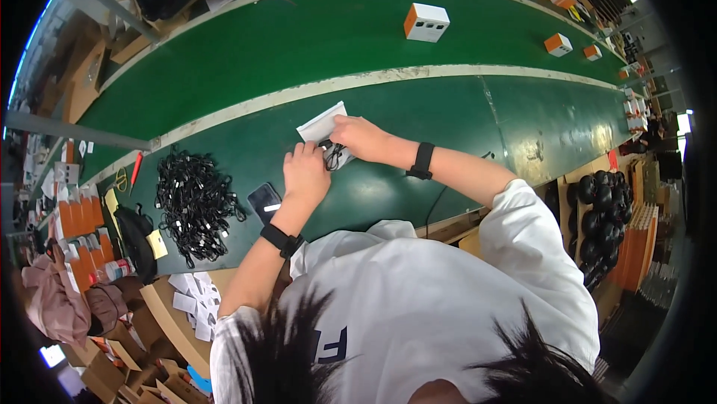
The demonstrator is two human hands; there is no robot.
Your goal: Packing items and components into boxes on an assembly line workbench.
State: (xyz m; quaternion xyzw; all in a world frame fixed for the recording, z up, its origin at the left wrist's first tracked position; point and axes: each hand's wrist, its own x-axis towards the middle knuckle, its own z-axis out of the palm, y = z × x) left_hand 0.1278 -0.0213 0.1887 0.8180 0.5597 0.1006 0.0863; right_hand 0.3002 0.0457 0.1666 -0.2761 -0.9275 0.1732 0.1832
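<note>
Both hands, left hand (306,172) and right hand (357,137), pinch black cable (333,154) over white pouch (323,125)

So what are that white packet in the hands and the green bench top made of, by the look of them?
The white packet, under the right hand and beside the left hand, looks like thin paper or plastic film: flat, matte, with sharp corners. I can't tell which. The green bench top looks like a smooth rubbery or vinyl mat: even colour, soft sheen, scuff marks.
</note>
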